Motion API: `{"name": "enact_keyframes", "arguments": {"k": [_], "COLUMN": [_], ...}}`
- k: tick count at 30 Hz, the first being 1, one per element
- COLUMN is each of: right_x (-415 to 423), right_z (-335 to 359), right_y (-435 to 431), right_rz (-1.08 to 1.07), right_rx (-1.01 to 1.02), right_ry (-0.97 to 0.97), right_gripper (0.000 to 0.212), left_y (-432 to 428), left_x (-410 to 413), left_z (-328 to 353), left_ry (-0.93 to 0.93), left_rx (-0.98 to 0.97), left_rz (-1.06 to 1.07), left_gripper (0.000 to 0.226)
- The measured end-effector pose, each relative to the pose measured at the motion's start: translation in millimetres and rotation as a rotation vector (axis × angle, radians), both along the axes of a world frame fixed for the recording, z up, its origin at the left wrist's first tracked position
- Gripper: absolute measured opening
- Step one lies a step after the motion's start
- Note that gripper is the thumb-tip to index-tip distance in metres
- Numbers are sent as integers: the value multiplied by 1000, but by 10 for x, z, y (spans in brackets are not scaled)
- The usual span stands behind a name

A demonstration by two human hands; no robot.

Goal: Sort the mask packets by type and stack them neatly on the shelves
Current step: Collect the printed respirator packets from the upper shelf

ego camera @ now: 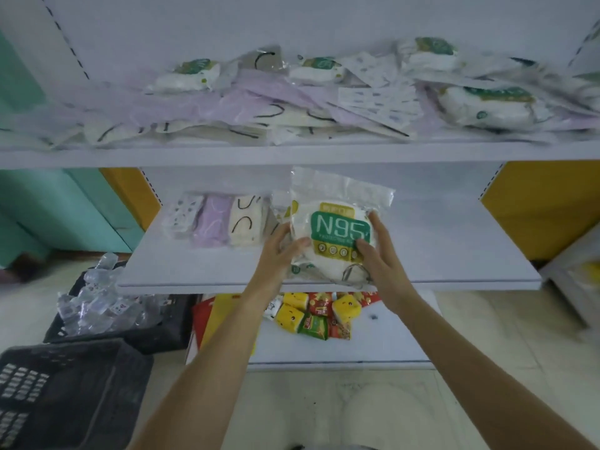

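Nearest of all, two bare forearms, reaching up from the bottom edge toward the shelves. At their ends, a left hand (282, 251) pinching the left edge of a clear plastic packet with a white mask and a green N95 label (337, 228), thumb on the front, fingers tucked behind. On the other side, a right hand (373, 245) gripping the right edge the same way, thumb on the label.

Packet held upright, just above the front part of the white middle shelf (454, 248). Close beside a standing row there: white dotted packets (183, 216), then purple packets (212, 222), then cream packets with black loops (245, 222). Looks like the putting-down step, starting or growing the N95 group.

To do it well:
- Hold by both edges, to stop the shiny bag from slipping.
- Set it down right next to the cream packets, bottom edge first, label facing out.
- Push it back gently, level with the row.
- Mind the cream packets; one bump could tip the whole row.
- Let go only once it is standing steady.

After that, probably back to the messy heap of mixed mask packets (292, 102) on the white top shelf (292, 155) for the next green one. Plenty left up there, so likely an early part of the job.
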State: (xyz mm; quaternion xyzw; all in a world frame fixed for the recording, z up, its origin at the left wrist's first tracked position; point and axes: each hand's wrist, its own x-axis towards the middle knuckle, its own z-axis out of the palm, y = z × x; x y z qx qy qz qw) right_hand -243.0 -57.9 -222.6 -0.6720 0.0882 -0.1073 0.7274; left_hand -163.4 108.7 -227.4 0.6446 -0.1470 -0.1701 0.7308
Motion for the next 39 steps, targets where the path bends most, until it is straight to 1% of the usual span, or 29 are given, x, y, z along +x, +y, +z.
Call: {"name": "enact_keyframes", "arguments": {"k": [2,3,6,8,9,11,13,15,16,17,18,19,20,21,23,24,25,26,27,28,30,32,33,34,35,36,37,38,39], "right_x": [30,40,75,131,173,282,428,646,770,899,1038,1183,1325,1471,1778,1934,2086,2228,2358,2465,2583,2671,2704,2725,2729,2721,2680,2624,2550], "right_z": [-134,-213,-416,-575,-662,-846,-1061,-1165,-1209,-1282,-1363,-1459,-1546,-1642,-1714,-1707,-1692,-1691,-1711,-1737,-1812,-1901,-1925,-1924,-1906,-1898,-1879,-1890,-1932], "right_y": [-34,-59,-156,-247,-301,-414,-560,-757,-853,-958,-1047,-1128,-1190,-1255,-1332,-1347,-1353,-1354,-1356,-1351,-1333,-1349,-1355,-1352,-1343,-1338,-1318,-1296,-1277], "right_rz": [-12,-30,-72,-158,-199,-215,-185,-201,-202,-201,-204,-190,-189,-179,-150,-143,-131,-128,-125,-113,-67,0,6,-14,-56,-113,-156,-173,-157], "right_rx": [14,21,64,90,121,193,217,167,131,101,78,66,47,30,21,14,11,23,18,-8,-158,-235,-274,-341,-424,-502,-563,-632,-726], "right_ry": [43,76,121,132,169,280,357,374,372,378,395,415,440,473,488,467,448,429,417,422,494,569,554,502,445,391,365,360,350], "right_gripper": [51,54,68,80,84,77,62,40,33,29,27,26,28,34,47,51,58,68,76,80,81,81,80,78,75,71,65,62,61], "left_y": [-93,-131,-207,-276,-336,-506,-677,-866,-956,-1041,-1128,-1213,-1278,-1331,-1413,-1434,-1447,-1441,-1440,-1441,-1452,-1485,-1499,-1507,-1510,-1491,-1465,-1447,-1427], "left_x": [1,-1,35,123,178,340,553,810,934,1090,1298,1439,1532,1573,1692,1799,1901,1998,2098,2172,2239,2287,2305,2309,2291,2271,2244,2211,2224], "left_z": [-189,-261,-439,-557,-602,-721,-851,-984,-1078,-1276,-1634,-1862,-1960,-1890,-1739,-1711,-1690,-1671,-1674,-1694,-1763,-1844,-1873,-1911,-1918,-1916,-1905,-1905,-1974], "left_ry": [91,125,166,210,238,290,298,286,302,339,376,405,423,417,342,302,257,208,160,104,54,-13,-65,-147,-284,-483,-705,-916,-1039], "left_rx": [-23,-19,-12,13,58,185,283,342,392,450,498,525,527,498,422,379,324,276,261,287,425,539,633,786,990,1160,1242,1262,1279], "left_rz": [-2,2,-15,-28,-51,-112,-175,-233,-232,-213,-187,-158,-135,-105,-1,73,144,199,237,254,251,171,108,50,35,70,110,127,64], "left_gripper": [38,43,80,95,99,96,91,81,81,86,89,87,79,63,24,18,22,32,41,48,61,71,74,72,66,57,48,43,40]}}
